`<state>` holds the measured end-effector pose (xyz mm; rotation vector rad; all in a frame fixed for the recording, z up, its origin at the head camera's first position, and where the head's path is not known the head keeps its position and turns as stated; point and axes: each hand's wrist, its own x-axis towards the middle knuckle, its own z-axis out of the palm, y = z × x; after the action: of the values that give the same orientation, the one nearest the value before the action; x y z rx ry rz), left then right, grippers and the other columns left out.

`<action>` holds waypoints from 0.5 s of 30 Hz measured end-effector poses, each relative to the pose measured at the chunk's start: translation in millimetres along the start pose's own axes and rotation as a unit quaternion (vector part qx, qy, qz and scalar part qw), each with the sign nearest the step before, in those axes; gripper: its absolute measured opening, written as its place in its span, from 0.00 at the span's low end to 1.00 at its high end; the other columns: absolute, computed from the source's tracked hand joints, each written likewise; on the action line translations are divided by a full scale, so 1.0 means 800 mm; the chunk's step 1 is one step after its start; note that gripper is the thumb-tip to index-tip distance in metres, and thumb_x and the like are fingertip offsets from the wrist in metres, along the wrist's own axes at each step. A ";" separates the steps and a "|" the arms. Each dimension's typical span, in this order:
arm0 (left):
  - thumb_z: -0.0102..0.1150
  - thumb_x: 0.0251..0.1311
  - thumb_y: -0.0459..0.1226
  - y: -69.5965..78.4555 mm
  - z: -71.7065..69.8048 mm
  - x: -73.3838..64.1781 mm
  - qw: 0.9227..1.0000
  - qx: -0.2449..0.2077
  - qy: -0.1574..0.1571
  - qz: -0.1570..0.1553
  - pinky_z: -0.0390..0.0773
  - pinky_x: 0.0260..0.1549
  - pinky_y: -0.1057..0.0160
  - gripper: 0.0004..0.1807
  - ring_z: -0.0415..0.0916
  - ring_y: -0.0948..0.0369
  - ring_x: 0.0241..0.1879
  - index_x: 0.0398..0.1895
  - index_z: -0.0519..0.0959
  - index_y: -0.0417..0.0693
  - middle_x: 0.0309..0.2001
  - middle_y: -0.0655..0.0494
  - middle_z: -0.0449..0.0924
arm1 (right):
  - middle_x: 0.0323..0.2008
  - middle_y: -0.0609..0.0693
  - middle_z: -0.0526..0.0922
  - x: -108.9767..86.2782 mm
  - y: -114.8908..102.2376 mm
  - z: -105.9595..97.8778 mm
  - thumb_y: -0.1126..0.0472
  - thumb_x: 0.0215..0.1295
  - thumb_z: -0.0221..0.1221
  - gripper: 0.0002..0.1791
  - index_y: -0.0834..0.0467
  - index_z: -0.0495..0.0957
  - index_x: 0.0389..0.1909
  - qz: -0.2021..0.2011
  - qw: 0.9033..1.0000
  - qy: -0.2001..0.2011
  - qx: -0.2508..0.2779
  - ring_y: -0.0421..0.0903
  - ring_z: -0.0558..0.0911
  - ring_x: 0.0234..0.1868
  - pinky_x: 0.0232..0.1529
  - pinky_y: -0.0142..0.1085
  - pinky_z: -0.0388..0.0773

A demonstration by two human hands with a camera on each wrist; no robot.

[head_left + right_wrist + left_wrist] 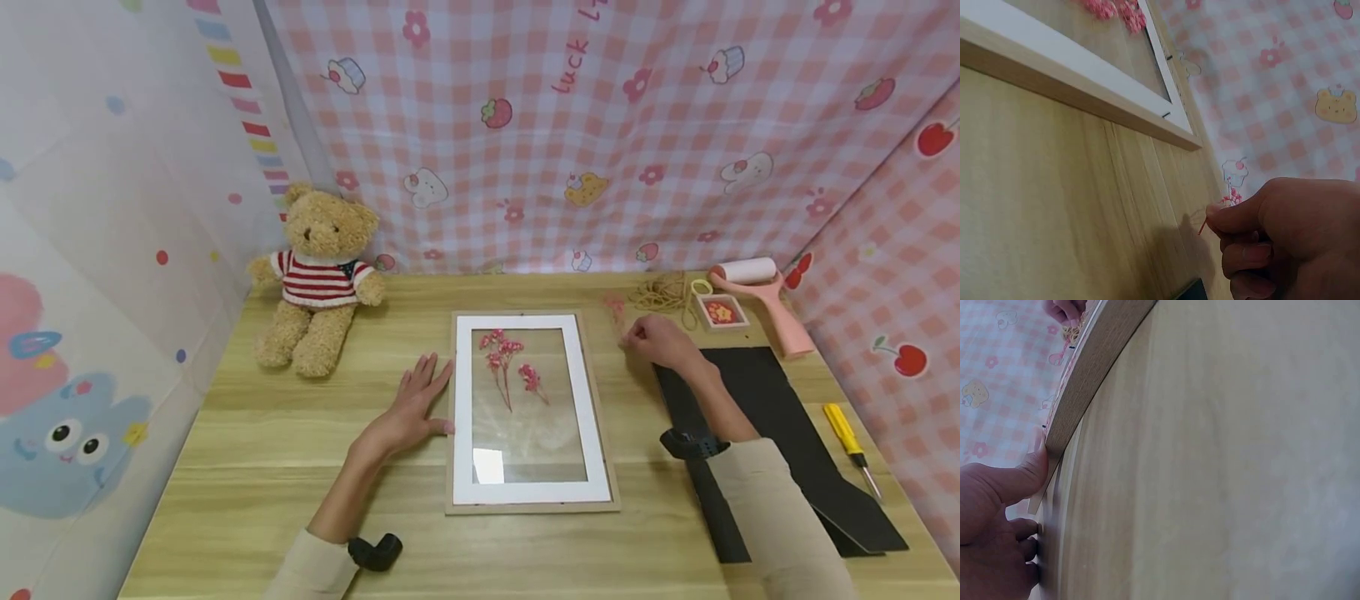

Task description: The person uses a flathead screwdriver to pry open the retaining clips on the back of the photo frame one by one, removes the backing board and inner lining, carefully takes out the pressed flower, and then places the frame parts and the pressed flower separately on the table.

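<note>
A wooden picture frame (607, 492) with a white mat border lies flat on the table. Two sprigs of dried pink flowers (501, 357) rest on its glass, toward the upper half. My left hand (408, 412) lies spread at the frame's left side, thumb and fingertips at the wooden edge. To the right of the frame, my right hand (663, 342) pinches a small pink flower sprig (616, 308) by its thin stem. In the right wrist view the stem end (1202, 226) pokes out below the thumb, with the pink blossoms (1233, 197) partly behind the hand.
A teddy bear (322, 283) sits at the back left. Behind the right hand are twine (660, 292), a small framed box (722, 312) and a pink lint roller (780, 312). Black boards (780, 417) lie under the right forearm, beside a yellow screwdriver (843, 429).
</note>
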<state>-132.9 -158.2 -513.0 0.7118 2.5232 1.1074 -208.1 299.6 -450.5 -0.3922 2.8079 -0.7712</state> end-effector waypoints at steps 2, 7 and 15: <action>0.73 0.63 0.40 0.000 0.000 -0.001 1.000 0.002 0.000 0.000 0.28 0.83 0.29 0.58 0.26 0.31 0.87 0.88 0.47 0.35 0.87 0.25 0.32 | 0.31 0.64 0.86 0.008 0.009 -0.002 0.67 0.77 0.61 0.13 0.76 0.85 0.39 -0.015 1.000 0.001 -0.005 0.45 0.76 0.26 0.32 0.39 0.74; 0.73 0.63 0.40 -0.002 0.002 0.000 1.000 0.004 0.001 0.006 0.28 0.83 0.28 0.58 0.26 0.30 0.87 0.88 0.48 0.34 0.87 0.24 0.33 | 0.31 0.62 0.88 0.028 0.038 -0.003 0.65 0.74 0.62 0.13 0.73 0.87 0.37 -0.048 0.999 0.007 0.001 0.47 0.80 0.27 0.32 0.39 0.77; 0.72 0.65 0.39 0.000 -0.002 0.000 1.000 -0.001 -0.014 -0.007 0.26 0.83 0.30 0.57 0.24 0.32 0.87 0.89 0.46 0.35 0.87 0.26 0.30 | 0.20 0.50 0.77 0.048 0.053 -0.006 0.63 0.75 0.62 0.16 0.64 0.79 0.24 0.002 1.000 -0.008 -0.018 0.47 0.75 0.24 0.30 0.42 0.75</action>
<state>-133.5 -159.0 -511.9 0.7022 2.5006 1.0870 -254.2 325.4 -473.6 -0.3978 2.8096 -0.7156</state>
